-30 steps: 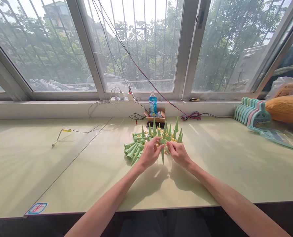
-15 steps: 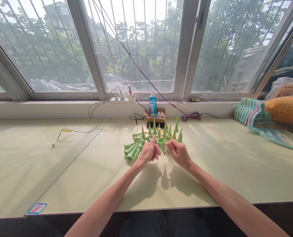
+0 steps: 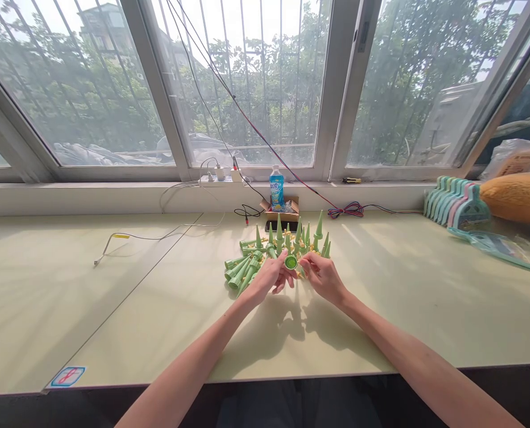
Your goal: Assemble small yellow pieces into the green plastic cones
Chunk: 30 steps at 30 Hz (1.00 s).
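Observation:
My left hand (image 3: 271, 278) is closed on a green plastic spike (image 3: 290, 262), a hollow cone whose round open end faces me. The rest of that spike is hidden behind its mouth and my fingers. Just right of the rim, my right hand (image 3: 323, 278) is pinched; whatever lies between its fingertips is too small to make out. Behind both hands several green spikes stand point up (image 3: 319, 229), with small yellowish pieces (image 3: 287, 235) scattered among them. More green spikes with ribbed collars (image 3: 242, 272) lie in a pile beside my left hand.
A blue bottle (image 3: 276, 189) stands in a small cardboard box (image 3: 282, 215) by the sill, with a dark phone-like slab (image 3: 282, 226) before it. A thin cable (image 3: 157, 238) crosses the table's left side. Pastel dustpan-like pieces (image 3: 458, 201) stand at the far right.
The spike between my hands has tipped, so its mouth now faces me, and it sits lower. My left hand has moved slightly right; my right hand has hardly moved.

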### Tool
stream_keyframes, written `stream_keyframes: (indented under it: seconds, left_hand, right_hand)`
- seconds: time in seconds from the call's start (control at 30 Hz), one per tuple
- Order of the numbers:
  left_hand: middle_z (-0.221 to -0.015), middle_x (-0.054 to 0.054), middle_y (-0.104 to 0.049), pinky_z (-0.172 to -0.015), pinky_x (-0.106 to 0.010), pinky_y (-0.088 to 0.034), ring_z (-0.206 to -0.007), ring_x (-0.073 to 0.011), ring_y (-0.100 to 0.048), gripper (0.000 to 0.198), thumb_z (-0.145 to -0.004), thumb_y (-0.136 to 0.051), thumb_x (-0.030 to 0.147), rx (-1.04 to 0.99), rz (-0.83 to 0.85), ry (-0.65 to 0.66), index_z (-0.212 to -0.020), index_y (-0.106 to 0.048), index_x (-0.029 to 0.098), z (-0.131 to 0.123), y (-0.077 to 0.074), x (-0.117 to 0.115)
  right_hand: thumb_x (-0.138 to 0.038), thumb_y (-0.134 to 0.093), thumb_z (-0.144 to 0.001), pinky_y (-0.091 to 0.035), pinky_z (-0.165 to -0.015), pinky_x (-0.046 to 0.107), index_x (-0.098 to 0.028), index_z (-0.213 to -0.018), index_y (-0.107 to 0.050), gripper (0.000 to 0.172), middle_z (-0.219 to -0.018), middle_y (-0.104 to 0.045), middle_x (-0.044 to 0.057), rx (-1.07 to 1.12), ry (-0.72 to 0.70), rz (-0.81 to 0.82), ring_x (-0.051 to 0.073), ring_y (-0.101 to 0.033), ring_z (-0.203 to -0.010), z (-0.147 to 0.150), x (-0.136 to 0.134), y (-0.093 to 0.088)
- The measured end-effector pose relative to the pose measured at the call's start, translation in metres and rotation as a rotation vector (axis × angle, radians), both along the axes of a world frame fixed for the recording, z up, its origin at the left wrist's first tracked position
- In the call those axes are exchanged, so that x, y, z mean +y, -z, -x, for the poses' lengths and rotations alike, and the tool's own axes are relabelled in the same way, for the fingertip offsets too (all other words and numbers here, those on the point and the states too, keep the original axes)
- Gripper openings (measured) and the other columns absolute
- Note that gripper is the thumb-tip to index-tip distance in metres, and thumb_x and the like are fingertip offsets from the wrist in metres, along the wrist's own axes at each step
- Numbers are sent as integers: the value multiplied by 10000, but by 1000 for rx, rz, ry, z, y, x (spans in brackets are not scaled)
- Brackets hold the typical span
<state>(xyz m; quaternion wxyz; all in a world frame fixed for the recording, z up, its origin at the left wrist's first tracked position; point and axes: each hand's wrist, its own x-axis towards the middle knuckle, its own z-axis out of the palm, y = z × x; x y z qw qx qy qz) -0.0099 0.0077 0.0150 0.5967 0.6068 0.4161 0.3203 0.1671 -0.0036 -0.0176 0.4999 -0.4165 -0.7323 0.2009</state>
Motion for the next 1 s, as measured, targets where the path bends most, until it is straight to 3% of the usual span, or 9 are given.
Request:
stream_keyframes:
  seconds: [0.17, 0.33, 0.43, 0.53, 0.7, 0.87, 1.0]
  left_hand:
    - [-517, -61, -586, -354, -227, -232, -325, -72, -368, 691, -872, -377, 702, -1, -122, 8, -661, -649, 103, 0, 0, -2]
    - [-366, 49, -415, -412, -223, -292, -329, -80, -346, 520, -882, -456, 629, 68, -274, -33, -653, -528, 168, 0, -3, -5]
    - [-380, 72, -385, -426, -213, -316, -347, -82, -370, 458, -876, -496, 600, 98, -362, -34, -720, -562, 174, 1, -4, -6]
    - [-488, 50, -452, -424, -209, -340, -397, -84, -421, 418, -873, -524, 571, 127, -414, -38, -815, -615, 166, 1, -4, -7]
    - [-853, -33, -554, -458, -204, -400, -531, -70, -474, 373, -873, -553, 519, 128, -580, -75, -820, -621, 156, 0, 1, -5]
    - [-955, -50, -551, -539, -200, -456, -606, -76, -479, 286, -907, -540, 439, 167, -737, -68, -936, -658, 180, 0, 4, -5]
    - [-995, -59, -558, -520, -201, -455, -572, -63, -465, 290, -908, -547, 431, 167, -761, -147, -1008, -645, 177, -2, 5, -5]
  right_hand:
    - [-506, -401, -975, -294, -498, 241, -203, -689, -432, 418, -579, -420, -37, -6, 17, 11, 103, -337, -508, 1, -1, -2]
    - [-510, -382, -979, -278, -488, 241, -211, -634, -326, 460, -549, -358, -49, -2, 22, 12, 98, -301, -499, 1, -2, -2]
    - [-516, -375, -979, -284, -485, 241, -211, -625, -317, 470, -548, -371, -44, 9, 29, 25, 97, -316, -499, 1, -1, -1]
    - [-526, -377, -973, -293, -475, 243, -213, -615, -324, 479, -534, -383, -40, 27, 36, 51, 100, -336, -488, 1, 0, -1]
    - [-552, -395, -958, -294, -435, 244, -217, -589, -341, 502, -486, -395, -35, 90, 20, 150, 102, -359, -442, 2, 0, -2]
    - [-581, -422, -942, -281, -403, 242, -219, -585, -342, 515, -466, -372, -42, 159, -5, 204, 100, -370, -412, 3, 0, -3]
    - [-578, -432, -946, -291, -404, 234, -217, -606, -339, 504, -483, -380, -46, 194, -2, 185, 95, -377, -417, 4, 0, -1]
